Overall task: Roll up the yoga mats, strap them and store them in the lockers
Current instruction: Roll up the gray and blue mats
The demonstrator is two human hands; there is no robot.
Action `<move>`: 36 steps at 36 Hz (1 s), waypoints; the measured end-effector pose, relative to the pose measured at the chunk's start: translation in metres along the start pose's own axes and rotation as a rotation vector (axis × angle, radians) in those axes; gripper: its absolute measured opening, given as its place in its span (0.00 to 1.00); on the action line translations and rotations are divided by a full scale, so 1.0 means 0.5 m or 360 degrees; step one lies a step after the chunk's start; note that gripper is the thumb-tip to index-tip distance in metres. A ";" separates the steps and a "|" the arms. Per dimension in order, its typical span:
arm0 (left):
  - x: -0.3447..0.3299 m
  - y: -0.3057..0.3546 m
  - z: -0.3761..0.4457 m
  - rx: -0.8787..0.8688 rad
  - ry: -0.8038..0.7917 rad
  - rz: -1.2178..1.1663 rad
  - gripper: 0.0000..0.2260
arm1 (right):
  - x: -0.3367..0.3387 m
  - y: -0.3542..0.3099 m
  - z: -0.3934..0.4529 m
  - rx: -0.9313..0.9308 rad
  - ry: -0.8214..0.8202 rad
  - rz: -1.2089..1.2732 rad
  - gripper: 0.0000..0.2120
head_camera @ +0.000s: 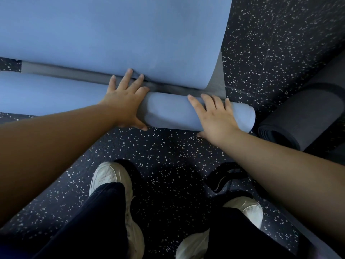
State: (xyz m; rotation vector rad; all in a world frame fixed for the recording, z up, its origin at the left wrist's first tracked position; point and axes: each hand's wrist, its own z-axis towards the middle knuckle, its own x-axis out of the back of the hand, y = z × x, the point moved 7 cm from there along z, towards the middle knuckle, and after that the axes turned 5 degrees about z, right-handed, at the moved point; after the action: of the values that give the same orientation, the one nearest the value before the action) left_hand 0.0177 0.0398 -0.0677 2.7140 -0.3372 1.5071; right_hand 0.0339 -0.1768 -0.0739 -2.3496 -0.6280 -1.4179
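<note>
I press my left hand (125, 101) and right hand (214, 116), fingers spread flat, on the blue mat's roll (168, 111) to keep it tight and even while rolling

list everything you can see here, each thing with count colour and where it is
blue yoga mat: one, blue with a grey underside, on the floor ahead, near end rolled into a tube under both hands
dark rolled mat: one, dark grey, right of the blue roll's end
black strap: one, black, on the floor by the right foot, partly hidden by the right arm
floor: one, black with white speckles, under everything
shoes: two, off-white, bottom centre
trousers: one pair, dark, bottom
left hand: one, flat on the roll, fingers spread
right hand: one, flat on the roll near its right end
</note>
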 end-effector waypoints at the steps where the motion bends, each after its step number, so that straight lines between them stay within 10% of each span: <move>1: 0.002 0.001 0.002 0.0002 -0.0002 0.0006 0.52 | 0.001 0.001 0.000 -0.0011 0.0023 -0.0031 0.55; 30: -0.067 0.099 -0.131 -0.0155 -0.0049 -0.0046 0.44 | -0.081 -0.029 -0.143 0.0208 0.0191 0.0065 0.56; 36: -0.067 0.098 -0.142 -0.0238 0.0284 -0.0059 0.44 | -0.080 -0.028 -0.148 0.0258 0.0228 0.0129 0.52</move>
State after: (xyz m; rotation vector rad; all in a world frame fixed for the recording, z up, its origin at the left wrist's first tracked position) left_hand -0.0684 0.0066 -0.0622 2.4383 -0.3746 1.6284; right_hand -0.0452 -0.2088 -0.0750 -2.1042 -0.5782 -1.4274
